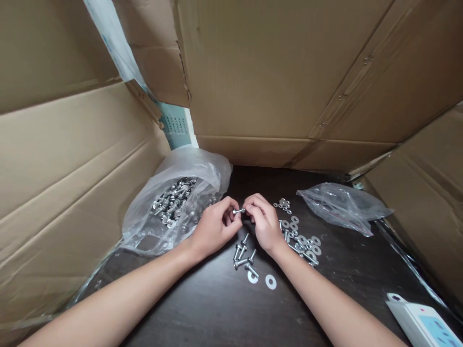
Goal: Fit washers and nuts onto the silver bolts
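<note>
A small metal bolt (pixel 238 211) lies sideways between my two hands, above the dark table. My left hand (pixel 219 221) pinches one end of it between thumb and fingers. At its other end, the fingertips of my right hand (pixel 263 219) are closed together; whether they hold the bolt itself or a small part on it I cannot make out. Several loose bolts (pixel 243 251) lie on the table below my hands, near two flat washers (pixel 270 282). Right of my right hand is a mixed pile of bolts and washers (pixel 306 246), with a cluster of small nuts (pixel 284 205) behind it.
An open clear plastic bag (pixel 141 217) full of bolts stands at the left. A flattened clear bag (pixel 343 205) lies at the back right. A white power strip (pixel 419 318) is at the front right. Cardboard walls (pixel 271 72) surround the table (pixel 202 303).
</note>
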Motion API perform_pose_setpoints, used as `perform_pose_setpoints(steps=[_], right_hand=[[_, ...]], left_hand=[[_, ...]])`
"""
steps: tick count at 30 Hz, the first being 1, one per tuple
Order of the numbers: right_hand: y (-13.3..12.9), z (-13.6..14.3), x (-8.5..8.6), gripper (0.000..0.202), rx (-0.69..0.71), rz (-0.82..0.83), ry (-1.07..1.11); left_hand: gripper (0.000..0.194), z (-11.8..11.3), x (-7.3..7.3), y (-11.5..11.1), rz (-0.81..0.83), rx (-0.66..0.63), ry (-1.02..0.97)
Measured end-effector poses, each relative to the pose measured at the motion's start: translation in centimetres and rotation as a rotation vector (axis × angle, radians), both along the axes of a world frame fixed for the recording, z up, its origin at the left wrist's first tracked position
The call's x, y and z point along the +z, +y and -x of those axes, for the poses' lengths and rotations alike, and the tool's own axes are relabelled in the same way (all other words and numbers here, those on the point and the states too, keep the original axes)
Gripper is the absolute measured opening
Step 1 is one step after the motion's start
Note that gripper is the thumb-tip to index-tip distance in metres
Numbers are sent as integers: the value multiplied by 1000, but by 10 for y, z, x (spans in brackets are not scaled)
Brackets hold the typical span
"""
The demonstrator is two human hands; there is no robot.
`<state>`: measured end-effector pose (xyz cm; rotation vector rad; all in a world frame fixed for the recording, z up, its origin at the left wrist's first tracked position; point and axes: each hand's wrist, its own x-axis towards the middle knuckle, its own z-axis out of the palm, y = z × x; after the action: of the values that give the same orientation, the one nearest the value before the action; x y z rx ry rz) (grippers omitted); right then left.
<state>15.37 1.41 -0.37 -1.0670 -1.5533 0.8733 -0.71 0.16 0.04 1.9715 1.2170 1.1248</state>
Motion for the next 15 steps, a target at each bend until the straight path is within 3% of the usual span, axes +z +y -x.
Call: perform_pose_setpoints(steps=[15], right_hand=[[0,0,0,17,13,-5,1]], left_hand=[[6,0,0,0,-9,-15,5]])
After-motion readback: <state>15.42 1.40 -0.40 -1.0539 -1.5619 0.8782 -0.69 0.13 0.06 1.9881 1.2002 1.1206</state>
